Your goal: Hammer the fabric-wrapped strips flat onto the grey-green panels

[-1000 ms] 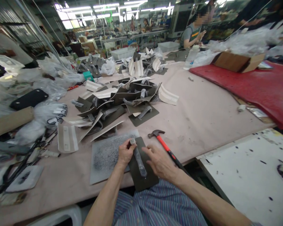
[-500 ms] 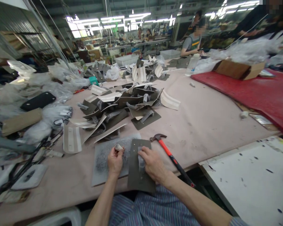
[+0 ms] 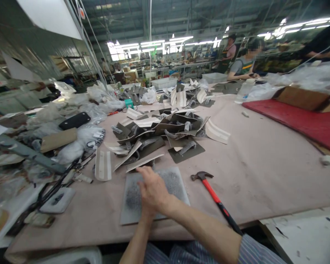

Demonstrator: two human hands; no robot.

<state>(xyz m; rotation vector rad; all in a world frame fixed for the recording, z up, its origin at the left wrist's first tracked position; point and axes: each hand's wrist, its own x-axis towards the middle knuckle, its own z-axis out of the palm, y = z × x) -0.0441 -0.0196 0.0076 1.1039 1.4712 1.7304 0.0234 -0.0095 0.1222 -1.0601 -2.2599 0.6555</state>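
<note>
My right hand [image 3: 155,185] reaches across above the grey square board [image 3: 178,183], fingers stretched towards the near edge of a pale-backed panel [image 3: 145,162] at the front of a pile. Its fingertips are at that edge; whether they touch it I cannot tell. Below it, my left hand [image 3: 148,209] is mostly covered by the right one. The left fingers are hidden, as is anything in them. A claw hammer [image 3: 216,198] with a red and black handle lies right of the board. Dark panels with plastic-wrapped handles [image 3: 187,147] make up the pile beyond.
Plastic bags [image 3: 71,150] and scraps crowd the left side of the table. On the right lies a red sheet [image 3: 294,117] with a cardboard box [image 3: 299,98] on it. A clear bottle [image 3: 244,91] stands farther back. A co-worker [image 3: 243,68] sits at the far side.
My right hand has left the dark panel and moved left and forward, over my left hand. That panel is gone from the board. The small pale cylinder in my left hand no longer shows. The view has shifted.
</note>
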